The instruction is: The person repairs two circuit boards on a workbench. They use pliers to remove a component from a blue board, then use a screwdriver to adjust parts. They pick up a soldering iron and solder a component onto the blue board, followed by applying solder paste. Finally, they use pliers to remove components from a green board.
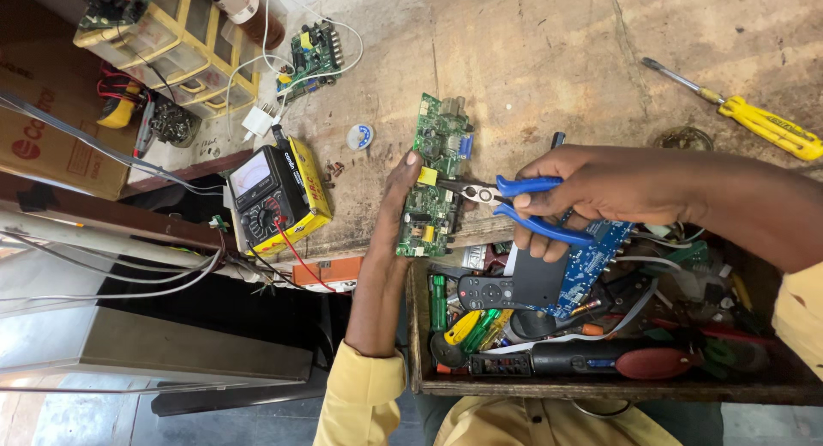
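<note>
Circuit board (433,176) gripped by left hand (396,206); right hand (600,189) squeezes blue-handled pliers (514,202); multimeter (279,193) beside.

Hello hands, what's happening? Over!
Left hand holds green circuit board upright. Right hand squeezes blue-handled pliers onto it. Nothing blocking.

The circuit board (434,179) is showing green with a small yellow part on it. Just right of the circuit board, the pliers (525,204) are showing blue handles. Left of the circuit board, the meter (279,197) is wearing a yellow case around a black face. Far right of it, the screwdriver (754,120) is showing a yellow handle. Below it, both sleeves (364,395) are showing pale yellow.
</note>
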